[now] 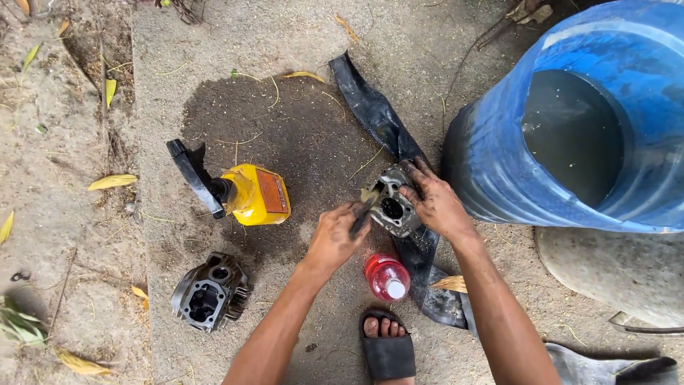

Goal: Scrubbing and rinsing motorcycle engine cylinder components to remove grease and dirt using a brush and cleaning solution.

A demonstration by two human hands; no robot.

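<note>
My right hand (436,203) grips a grey metal engine part (391,207) with a round bore, holding it above a strip of black rubber tube (381,122) on the concrete. In my left hand (335,237) is a small brush (364,207), its bristle end touching the part's left side. Both hands are dirty with oil. A second dark engine part (210,292) lies on the ground to the lower left.
A yellow canister with a black nozzle (253,194) lies on an oil-stained patch. A red bottle (386,276) stands near my sandalled foot (387,342). A large blue barrel of water (584,121) stands at right. Sandy ground with dry leaves lies at left.
</note>
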